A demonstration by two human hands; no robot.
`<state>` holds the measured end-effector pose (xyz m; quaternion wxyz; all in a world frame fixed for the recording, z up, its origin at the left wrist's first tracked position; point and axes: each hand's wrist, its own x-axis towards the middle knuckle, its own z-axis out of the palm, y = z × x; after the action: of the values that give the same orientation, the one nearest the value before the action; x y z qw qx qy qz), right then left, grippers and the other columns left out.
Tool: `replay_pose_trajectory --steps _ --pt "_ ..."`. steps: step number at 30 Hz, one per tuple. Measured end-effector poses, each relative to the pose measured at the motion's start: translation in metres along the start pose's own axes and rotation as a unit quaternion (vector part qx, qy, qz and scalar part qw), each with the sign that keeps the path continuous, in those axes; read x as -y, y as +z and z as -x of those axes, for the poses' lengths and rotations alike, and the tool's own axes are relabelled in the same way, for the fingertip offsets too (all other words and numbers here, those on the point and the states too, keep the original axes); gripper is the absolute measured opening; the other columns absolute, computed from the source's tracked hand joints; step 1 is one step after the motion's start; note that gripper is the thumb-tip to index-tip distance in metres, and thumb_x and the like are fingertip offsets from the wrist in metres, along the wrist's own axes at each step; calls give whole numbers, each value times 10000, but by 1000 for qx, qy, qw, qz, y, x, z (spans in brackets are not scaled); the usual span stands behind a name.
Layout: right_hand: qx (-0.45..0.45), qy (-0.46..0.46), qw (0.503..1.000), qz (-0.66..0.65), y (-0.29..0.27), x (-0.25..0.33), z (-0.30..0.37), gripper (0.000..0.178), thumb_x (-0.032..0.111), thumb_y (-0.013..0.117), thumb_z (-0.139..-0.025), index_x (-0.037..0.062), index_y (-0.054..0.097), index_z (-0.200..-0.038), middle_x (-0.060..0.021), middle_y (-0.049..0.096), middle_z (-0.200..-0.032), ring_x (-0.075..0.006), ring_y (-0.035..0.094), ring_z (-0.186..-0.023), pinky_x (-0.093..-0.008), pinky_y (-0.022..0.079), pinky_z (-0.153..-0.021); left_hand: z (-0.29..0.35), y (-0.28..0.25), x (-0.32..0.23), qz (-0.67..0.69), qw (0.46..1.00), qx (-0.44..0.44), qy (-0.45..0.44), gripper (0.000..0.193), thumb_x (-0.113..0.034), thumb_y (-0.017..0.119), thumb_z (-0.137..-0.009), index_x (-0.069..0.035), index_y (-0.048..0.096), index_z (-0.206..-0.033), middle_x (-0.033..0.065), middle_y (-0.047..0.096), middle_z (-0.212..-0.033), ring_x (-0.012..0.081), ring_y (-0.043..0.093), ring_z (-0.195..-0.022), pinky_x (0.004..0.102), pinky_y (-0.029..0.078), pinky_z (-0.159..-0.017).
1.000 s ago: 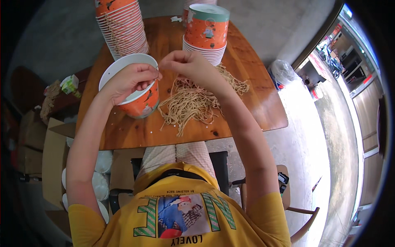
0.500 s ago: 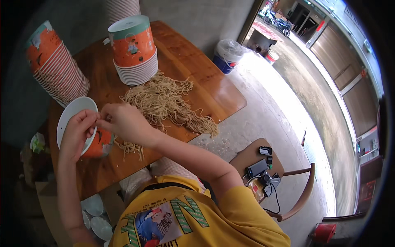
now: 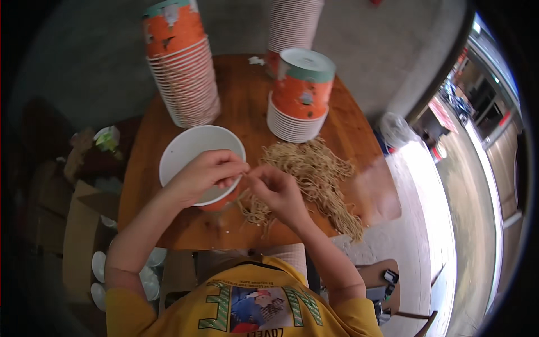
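The upright bucket (image 3: 188, 148) lies leftward beneath the pinched fingers of the nearer left hand (image 3: 210, 171), the right hand (image 3: 278, 192) pinching alongside (on what, I cannot tell).

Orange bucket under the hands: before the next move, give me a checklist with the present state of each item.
1. Orange bucket upright on the table, mouth up: ok.
2. Left hand at the bucket's rim: ok, at its right side, forearm crossing the near rim.
3. Right hand close to the left: ok, fingertips near each other just off the rim.
4. Something held between the fingertips: cannot tell, too small and blurred.
5. Strands in the cord pile lying separate: not ok, they look tangled, right of the bucket.
6. Left bucket stack apart from both hands: ok, it stands behind the open bucket.
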<state>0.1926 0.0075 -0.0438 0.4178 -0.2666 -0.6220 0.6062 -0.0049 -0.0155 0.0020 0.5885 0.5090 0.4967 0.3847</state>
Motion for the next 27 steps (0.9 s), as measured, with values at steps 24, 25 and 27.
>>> replay_pose_trajectory --steps 24,25,27 --pt "-51 38 998 -21 -5 3 -14 113 109 638 -923 30 581 -864 56 551 -767 -6 469 -682 -181 397 -616 -8 2 -4 -23 999 30 7 121 -168 580 -964 -52 606 -945 -46 549 -790 43 513 -719 216 422 -634" --pt "-41 61 996 -50 -6 3 -15 105 109 630 -928 31 584 -875 61 554 -776 -5 473 -698 -177 397 -633 -9 0 -2 -23 999 29 7 121 -168 580 -964 -52 606 -945 -46 549 -790 43 513 -719 216 422 -634" --pt "-29 62 996 -56 -8 1 -18 107 114 630 -930 32 584 -879 61 553 -777 -5 474 -701 -179 398 -634 -11 -3 1 -133 988 51 64 93 -147 566 -956 -55 559 -950 -13 564 -816 94 546 -751 266 448 -677"
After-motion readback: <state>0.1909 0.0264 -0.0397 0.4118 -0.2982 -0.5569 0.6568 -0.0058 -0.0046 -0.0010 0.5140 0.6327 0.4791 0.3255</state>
